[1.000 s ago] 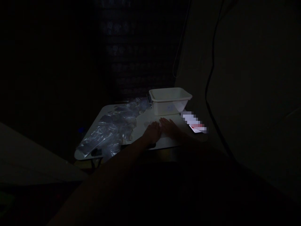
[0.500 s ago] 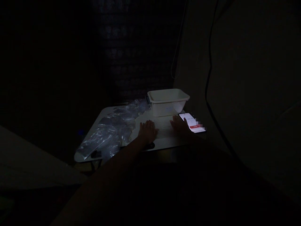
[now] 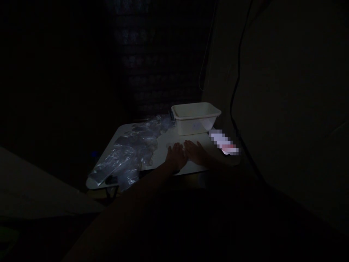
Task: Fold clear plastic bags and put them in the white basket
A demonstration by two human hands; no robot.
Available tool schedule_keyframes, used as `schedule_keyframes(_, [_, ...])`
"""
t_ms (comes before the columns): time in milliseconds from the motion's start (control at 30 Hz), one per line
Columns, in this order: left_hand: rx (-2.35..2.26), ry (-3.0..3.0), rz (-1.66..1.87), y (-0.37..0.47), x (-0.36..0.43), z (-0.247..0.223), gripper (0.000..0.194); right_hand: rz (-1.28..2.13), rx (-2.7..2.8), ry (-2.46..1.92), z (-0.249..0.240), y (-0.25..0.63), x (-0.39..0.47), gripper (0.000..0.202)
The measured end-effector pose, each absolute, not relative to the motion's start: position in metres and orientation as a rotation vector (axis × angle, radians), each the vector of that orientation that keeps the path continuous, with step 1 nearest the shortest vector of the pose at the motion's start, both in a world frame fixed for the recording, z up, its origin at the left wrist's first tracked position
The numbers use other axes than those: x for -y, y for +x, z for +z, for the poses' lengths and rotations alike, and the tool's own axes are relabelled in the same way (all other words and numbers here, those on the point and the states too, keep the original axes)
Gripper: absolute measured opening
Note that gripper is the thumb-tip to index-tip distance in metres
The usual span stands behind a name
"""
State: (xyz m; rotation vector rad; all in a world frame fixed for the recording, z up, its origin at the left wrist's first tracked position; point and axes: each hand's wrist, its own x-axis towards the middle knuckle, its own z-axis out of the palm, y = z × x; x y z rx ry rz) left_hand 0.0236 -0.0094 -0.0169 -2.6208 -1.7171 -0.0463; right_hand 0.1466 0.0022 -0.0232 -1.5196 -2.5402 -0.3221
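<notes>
In the dim light my left hand (image 3: pixel 176 155) lies with its fingers stretched out at the near side of a small white table (image 3: pixel 163 140). Beside it, my right hand (image 3: pixel 195 152) is also spread, its fingertips close to or touching the left hand. Neither hand grips anything. Whether a thin sheet lies under the palms is too dark to tell. Left of my hands, clear plastic bags (image 3: pixel 122 153) are heaped over the tabletop. A white plastic basin (image 3: pixel 191 125) stands just beyond my fingers.
A lit phone (image 3: pixel 223 142), partly blurred out, lies at the table's right side. A dark cable (image 3: pixel 235 94) hangs along the right wall. A slatted dark surface (image 3: pixel 158 65) rises behind the table, and a pale panel (image 3: pixel 35 189) is at lower left.
My right hand has moved left, away from the phone, and now meets my left hand. My left hand has shifted slightly right. The bags and basin stay in place.
</notes>
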Motion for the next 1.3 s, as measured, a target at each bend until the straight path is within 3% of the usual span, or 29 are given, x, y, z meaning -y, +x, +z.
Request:
schedule_keyframes(100, [1.751, -2.584, -0.012, 0.017, 0.01, -0.014, 0.061, -0.375, 2.523, -1.563, -0.028, 0.159, -0.005, 0.04])
schedule_keyframes(367, [1.839, -2.488, 0.013, -0.006, 0.003, -0.003, 0.057, -0.472, 2.485, -1.655, -0.034, 0.187, -0.011, 0.038])
schedule_keyframes(667, [1.568, -2.66, -0.009, 0.014, 0.01, -0.012, 0.052, -0.369, 2.531, -1.493, -0.027, 0.153, -0.005, 0.044])
schedule_keyframes(1000, [1.782, -2.563, 0.124, -0.004, 0.006, -0.005, 0.059, -0.486, 2.58, -1.496, -0.037, 0.193, -0.003, 0.036])
schedule_keyframes(1300, [1.725, -2.567, -0.023, 0.008, 0.004, -0.003, 0.053, -0.392, 2.466, -1.627, -0.018, 0.168, -0.004, 0.039])
